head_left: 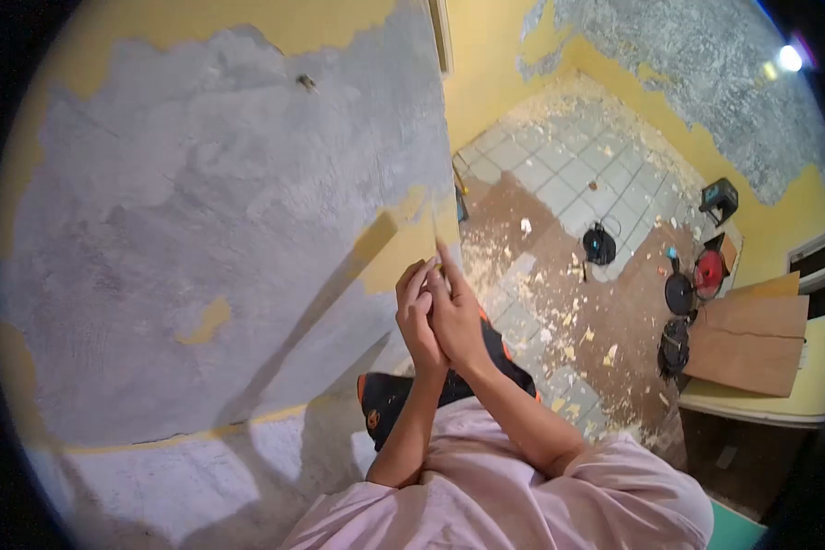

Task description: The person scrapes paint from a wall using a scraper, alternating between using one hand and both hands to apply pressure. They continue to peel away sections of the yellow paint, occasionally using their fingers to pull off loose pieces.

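Note:
My left hand [419, 316] and my right hand [455, 316] are pressed together in front of the wall's right-hand edge. Between them is a thin tool with a bit of yellow [439, 267], mostly hidden by the fingers; its exact kind I cannot tell. The right index finger stretches up along it, while the left fingers are curled closed against the right hand. Just beyond the fingertips lies a remaining patch of yellow paint [399, 252] on the grey, scraped wall [220, 183].
Paint flakes litter the tiled floor [605, 165] and a brown floor area. A black bag-like object [599, 245], a black stool [720, 200] and a red round fan-like object [709, 273] stand to the right. Brown cardboard [747, 344] lies on a ledge. A dark hole [307, 82] pierces the wall.

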`<state>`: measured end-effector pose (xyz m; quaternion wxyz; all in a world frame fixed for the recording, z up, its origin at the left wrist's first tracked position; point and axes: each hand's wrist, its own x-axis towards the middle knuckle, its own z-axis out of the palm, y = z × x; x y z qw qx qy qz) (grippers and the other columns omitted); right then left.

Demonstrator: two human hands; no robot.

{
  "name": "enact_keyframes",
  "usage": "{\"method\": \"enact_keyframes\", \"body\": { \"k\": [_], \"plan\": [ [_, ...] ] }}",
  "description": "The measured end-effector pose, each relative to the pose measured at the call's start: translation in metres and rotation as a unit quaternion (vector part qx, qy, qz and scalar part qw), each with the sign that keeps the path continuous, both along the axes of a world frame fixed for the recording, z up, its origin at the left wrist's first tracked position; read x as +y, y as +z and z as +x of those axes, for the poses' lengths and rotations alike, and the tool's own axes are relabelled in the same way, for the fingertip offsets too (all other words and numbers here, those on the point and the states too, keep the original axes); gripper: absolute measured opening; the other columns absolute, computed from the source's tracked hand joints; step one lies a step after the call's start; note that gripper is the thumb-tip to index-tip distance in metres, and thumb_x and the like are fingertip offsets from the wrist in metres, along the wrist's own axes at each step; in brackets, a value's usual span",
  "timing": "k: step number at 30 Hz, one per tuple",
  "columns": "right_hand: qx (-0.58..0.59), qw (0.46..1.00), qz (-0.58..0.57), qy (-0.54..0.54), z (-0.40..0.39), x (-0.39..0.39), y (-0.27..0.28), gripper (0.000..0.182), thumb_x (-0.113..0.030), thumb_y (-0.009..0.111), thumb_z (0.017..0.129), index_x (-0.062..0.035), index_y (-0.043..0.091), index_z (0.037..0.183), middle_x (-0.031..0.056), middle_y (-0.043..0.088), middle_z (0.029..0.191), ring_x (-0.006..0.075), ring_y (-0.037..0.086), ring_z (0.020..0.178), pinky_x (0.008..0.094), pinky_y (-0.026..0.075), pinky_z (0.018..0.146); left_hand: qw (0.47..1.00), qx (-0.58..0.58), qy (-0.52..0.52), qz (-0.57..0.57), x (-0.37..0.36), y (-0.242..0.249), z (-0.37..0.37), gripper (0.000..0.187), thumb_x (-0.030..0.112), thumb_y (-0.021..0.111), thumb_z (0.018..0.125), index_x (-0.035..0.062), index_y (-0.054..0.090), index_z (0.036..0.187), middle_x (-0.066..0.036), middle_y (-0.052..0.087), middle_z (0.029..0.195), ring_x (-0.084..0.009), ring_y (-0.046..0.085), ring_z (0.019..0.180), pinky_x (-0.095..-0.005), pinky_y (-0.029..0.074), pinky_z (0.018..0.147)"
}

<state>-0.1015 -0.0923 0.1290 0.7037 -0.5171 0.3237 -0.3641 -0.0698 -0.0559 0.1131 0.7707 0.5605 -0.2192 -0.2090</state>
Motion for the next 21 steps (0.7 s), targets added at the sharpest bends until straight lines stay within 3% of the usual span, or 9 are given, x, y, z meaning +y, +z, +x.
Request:
{"method": "enact_keyframes", "body": {
  "k": [5,8,10,11,13,16,17,18,21],
  "plan": [
    [0.082,0.994,0.064,0.018,-0.013,0.060,-0.075,0.044,-0.017,0.041,0.095,-0.0090,0.036,0.137,0.0213,0.057,0.116,0.0187,0.058,0.099,0.0288,0.046,0.081,0.986,0.043,-0.018,0.163,0.065,-0.056,-0.011,0.049,0.023,0.035,0.085,-0.0085,0.050,0.120,-0.015,0.054,0.120,-0.0241,0.050,0.111,-0.0325,0.034,0.098],
    [0.069,0.997,0.034,0.019,-0.003,0.075,-0.068,0.045,-0.016,0.042,0.094,-0.0115,0.034,0.139,0.0138,0.060,0.093,0.0118,0.052,0.073,0.0266,0.046,0.066,0.993,0.055,0.016,0.101,0.082,-0.057,-0.005,0.045,0.022,0.037,0.086,-0.0084,0.054,0.114,-0.014,0.059,0.112,-0.0214,0.054,0.104,-0.0316,0.039,0.093],
    [0.083,0.996,0.021,0.016,0.020,0.057,-0.054,0.045,-0.016,0.042,0.094,-0.0079,0.034,0.138,0.0111,0.057,0.085,0.0114,0.048,0.068,0.0270,0.045,0.062,0.985,-0.034,0.004,0.171,0.066,-0.053,0.022,0.041,0.022,0.042,0.088,-0.0074,0.056,0.111,-0.015,0.061,0.107,-0.0210,0.058,0.095,-0.0313,0.044,0.086],
    [0.020,0.998,0.007,-0.062,0.054,0.020,-0.045,0.045,-0.016,0.042,0.094,-0.0030,0.034,0.137,0.0096,0.056,0.081,0.0115,0.047,0.066,0.0264,0.044,0.061,0.984,-0.030,0.016,0.173,0.044,-0.053,0.040,0.041,0.022,0.042,0.088,-0.0074,0.056,0.111,-0.015,0.061,0.107,-0.0210,0.058,0.095,-0.0313,0.044,0.086],
    [0.004,0.993,-0.015,-0.118,0.066,0.003,-0.064,0.045,-0.015,0.041,0.094,0.0005,0.035,0.135,0.0111,0.059,0.088,0.0126,0.052,0.073,0.0260,0.045,0.065,0.992,-0.019,-0.067,0.103,-0.004,-0.049,0.076,0.033,0.018,0.043,0.088,-0.0042,0.060,0.108,-0.016,0.062,0.107,-0.0218,0.059,0.097,-0.0314,0.044,0.087],
    [-0.020,0.998,0.009,-0.060,0.035,0.015,-0.047,0.045,-0.014,0.043,0.093,0.0004,0.035,0.135,0.0164,0.062,0.104,0.0155,0.058,0.087,0.0273,0.047,0.073,0.996,-0.038,-0.005,0.083,0.018,-0.037,0.037,0.036,0.015,0.041,0.087,-0.0063,0.058,0.110,-0.015,0.059,0.114,-0.0219,0.056,0.104,-0.0312,0.041,0.091],
    [0.003,0.996,-0.063,-0.064,0.035,0.029,-0.062,0.045,-0.013,0.044,0.093,-0.0024,0.036,0.136,0.0129,0.062,0.091,0.0126,0.053,0.075,0.0268,0.045,0.066,0.997,-0.035,0.015,0.068,0.031,-0.035,0.026,0.037,0.015,0.039,0.087,-0.0072,0.058,0.110,-0.015,0.058,0.115,-0.0221,0.055,0.106,-0.0307,0.040,0.092],
    [0.014,1.000,-0.015,-0.013,0.034,0.034,-0.053,0.045,-0.013,0.044,0.093,-0.0041,0.037,0.136,0.0111,0.060,0.087,0.0115,0.050,0.072,0.0265,0.044,0.064,0.998,0.054,0.018,0.025,0.042,-0.036,0.025,0.038,0.016,0.037,0.088,-0.0081,0.058,0.109,-0.014,0.058,0.115,-0.0221,0.055,0.105,-0.0298,0.041,0.090],
    [0.038,0.998,0.036,0.032,0.038,0.045,-0.049,0.044,-0.013,0.044,0.093,-0.0064,0.038,0.136,0.0088,0.059,0.081,0.0099,0.047,0.067,0.0254,0.043,0.061,0.996,0.046,0.052,0.054,0.049,-0.043,0.040,0.038,0.017,0.036,0.089,-0.0080,0.058,0.108,-0.012,0.059,0.111,-0.0187,0.056,0.098,-0.0284,0.043,0.084]
  ]
}}
